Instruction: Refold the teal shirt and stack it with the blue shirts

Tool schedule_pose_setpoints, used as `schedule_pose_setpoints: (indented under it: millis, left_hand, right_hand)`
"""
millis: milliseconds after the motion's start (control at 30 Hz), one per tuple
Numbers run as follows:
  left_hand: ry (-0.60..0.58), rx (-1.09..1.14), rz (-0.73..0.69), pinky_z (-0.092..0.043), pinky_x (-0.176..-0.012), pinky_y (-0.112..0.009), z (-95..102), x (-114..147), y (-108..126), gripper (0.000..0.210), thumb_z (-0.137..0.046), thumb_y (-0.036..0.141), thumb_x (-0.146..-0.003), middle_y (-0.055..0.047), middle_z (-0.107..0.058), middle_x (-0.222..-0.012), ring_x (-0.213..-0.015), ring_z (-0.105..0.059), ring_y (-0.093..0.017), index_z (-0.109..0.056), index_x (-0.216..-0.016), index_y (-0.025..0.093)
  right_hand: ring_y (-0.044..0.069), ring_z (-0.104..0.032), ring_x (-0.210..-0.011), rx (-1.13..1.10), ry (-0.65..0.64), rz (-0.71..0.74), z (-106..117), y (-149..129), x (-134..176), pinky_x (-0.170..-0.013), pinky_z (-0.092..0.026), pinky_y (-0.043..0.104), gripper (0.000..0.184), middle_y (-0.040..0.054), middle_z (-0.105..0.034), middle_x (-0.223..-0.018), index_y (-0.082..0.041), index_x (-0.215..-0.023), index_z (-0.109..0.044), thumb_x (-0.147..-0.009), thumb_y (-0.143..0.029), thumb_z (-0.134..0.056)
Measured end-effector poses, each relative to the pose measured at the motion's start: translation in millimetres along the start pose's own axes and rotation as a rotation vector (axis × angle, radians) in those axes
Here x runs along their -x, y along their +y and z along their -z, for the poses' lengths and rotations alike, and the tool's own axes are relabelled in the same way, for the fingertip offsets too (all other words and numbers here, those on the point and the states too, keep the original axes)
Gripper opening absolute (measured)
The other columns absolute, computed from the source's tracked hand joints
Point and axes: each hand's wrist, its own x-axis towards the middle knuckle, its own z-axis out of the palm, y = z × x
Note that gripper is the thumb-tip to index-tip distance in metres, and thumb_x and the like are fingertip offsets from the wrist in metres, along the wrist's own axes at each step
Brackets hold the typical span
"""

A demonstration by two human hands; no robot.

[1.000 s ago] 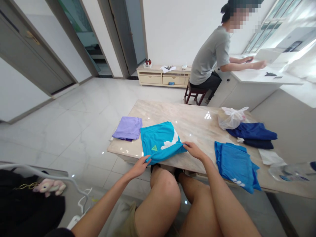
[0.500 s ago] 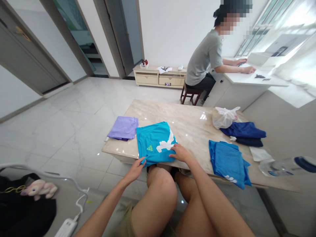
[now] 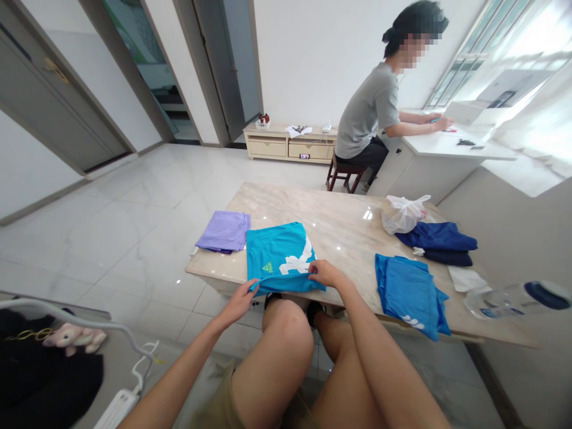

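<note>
A turquoise garment (image 3: 272,244) with a white print and a small green logo lies folded at the front edge of the marble-topped table (image 3: 339,220). My left hand (image 3: 242,300) pinches its near left corner between thumb and fingers. On the near right side, my right hand (image 3: 325,273) grips the cloth by the white print, its fingertips closed on the fabric. The near edge is lifted slightly between both hands. Left of it, almost touching, is a folded purple garment (image 3: 224,230). A folded blue garment (image 3: 409,292) lies to the right.
Dark blue folded clothes (image 3: 440,241), a white plastic bag (image 3: 404,213) and a clear bottle (image 3: 509,302) occupy the table's right side. Beyond, a person (image 3: 369,113) sits on a stool at a white desk (image 3: 447,143). A power strip (image 3: 117,410) and plush toy (image 3: 78,338) are at lower left.
Both hands keep hold of the turquoise garment. Its near edge now shows a raised fold line, and my right fingers have closed tighter on the cloth. The seated person's hands have come closer together.
</note>
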Motion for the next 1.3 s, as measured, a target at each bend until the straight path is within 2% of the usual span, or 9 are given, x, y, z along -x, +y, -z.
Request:
schedule_pose_setpoints:
  millis: [133, 267, 433, 633, 833, 1000, 1100, 1200, 1300]
  left_hand:
    - [0.071, 0.012, 0.067, -0.041, -0.127, -0.055, -2.1, -2, -4, 0.080, -0.065, 0.087, -0.082, -0.014, -0.076, -0.141, -0.139, -0.064, -0.040, -0.079, -0.125, 0.021]
    - [0.075, 0.027, 0.049, -0.045, -0.124, -0.053, -3.1, -6, -2, 0.078, -0.065, 0.087, -0.083, -0.013, -0.079, -0.135, -0.137, -0.065, -0.038, -0.079, -0.124, 0.022]
    - [0.055, 0.022, 0.027, -0.049, -0.120, -0.050, -2.0, -9, 3, 0.078, -0.062, 0.086, -0.085, -0.012, -0.080, -0.131, -0.133, -0.067, -0.037, -0.079, -0.124, 0.021]
    - [0.040, 0.032, 0.046, -0.049, -0.121, -0.052, 1.9, -10, -6, 0.081, -0.060, 0.091, -0.082, -0.012, -0.079, -0.135, -0.133, -0.067, -0.039, -0.080, -0.121, 0.022]
    - [0.103, 0.095, 0.114, -0.043, -0.126, -0.056, 11.0, -28, -14, 0.092, -0.068, 0.094, -0.074, -0.015, -0.074, -0.147, -0.144, -0.060, -0.044, -0.079, -0.129, 0.021]
    - [0.134, 0.174, 0.105, -0.041, -0.128, -0.058, 15.2, -47, -9, 0.094, -0.073, 0.091, -0.075, -0.016, -0.075, -0.143, -0.146, -0.059, -0.043, -0.077, -0.135, 0.019]
    - [0.132, 0.213, 0.127, -0.044, -0.126, -0.059, 11.8, -49, -6, 0.094, -0.073, 0.089, -0.078, -0.017, -0.076, -0.141, -0.146, -0.060, -0.042, -0.075, -0.140, 0.018]
    - [0.095, 0.244, 0.175, -0.050, -0.120, -0.058, 4.0, -43, -7, 0.087, -0.070, 0.085, -0.085, -0.016, -0.078, -0.138, -0.141, -0.064, -0.040, -0.074, -0.143, 0.020]
    - [0.031, 0.266, 0.220, -0.056, -0.113, -0.056, -4.5, -30, -11, 0.078, -0.066, 0.081, -0.092, -0.013, -0.080, -0.134, -0.132, -0.070, -0.038, -0.073, -0.145, 0.024]
  right_hand:
    - [0.020, -0.071, -0.088, -0.082, 0.036, 0.002, 11, 15, 11, -0.078, -0.051, 0.027, 0.015, 0.0061, -0.079, -0.098, -0.018, -0.104, -0.079, -0.093, -0.027, -0.073]
    - [0.021, -0.071, -0.087, -0.142, 0.016, 0.006, 17, 22, 18, -0.076, -0.053, 0.028, 0.025, 0.0057, -0.080, -0.097, -0.018, -0.106, -0.082, -0.089, -0.036, -0.077]
    - [0.021, -0.070, -0.080, -0.149, -0.031, -0.019, 18, 30, 19, -0.074, -0.052, 0.028, 0.016, 0.0009, -0.078, -0.082, -0.021, -0.084, -0.083, -0.076, -0.035, -0.084]
    - [0.023, -0.069, -0.077, -0.099, 0.010, -0.075, 22, 42, 12, -0.076, -0.051, 0.031, 0.011, 0.0039, -0.075, -0.076, -0.021, -0.071, -0.076, -0.071, -0.024, -0.087]
    - [0.024, -0.072, -0.092, -0.174, 0.118, -0.027, 22, 46, 6, -0.086, -0.053, 0.032, 0.013, 0.0073, -0.079, -0.098, -0.020, -0.097, -0.075, -0.091, -0.028, -0.066]
    - [0.025, -0.072, -0.095, -0.449, 0.319, 0.046, 20, 47, -4, -0.088, -0.056, 0.036, 0.019, 0.0072, -0.078, -0.100, -0.022, -0.103, -0.068, -0.093, -0.035, -0.058]
    - [0.026, -0.072, -0.098, -0.532, 0.384, 0.046, 20, 48, -10, -0.089, -0.056, 0.038, 0.025, 0.0085, -0.077, -0.103, -0.022, -0.107, -0.066, -0.092, -0.040, -0.058]
    - [0.026, -0.072, -0.096, -0.583, 0.335, 0.019, 20, 52, -7, -0.087, -0.057, 0.038, 0.032, 0.0076, -0.076, -0.100, -0.022, -0.116, -0.064, -0.093, -0.043, -0.057]
    - [0.025, -0.072, -0.095, -0.604, 0.220, -0.013, 23, 59, 8, -0.087, -0.058, 0.038, 0.038, 0.0065, -0.077, -0.098, -0.021, -0.125, -0.064, -0.095, -0.044, -0.059]
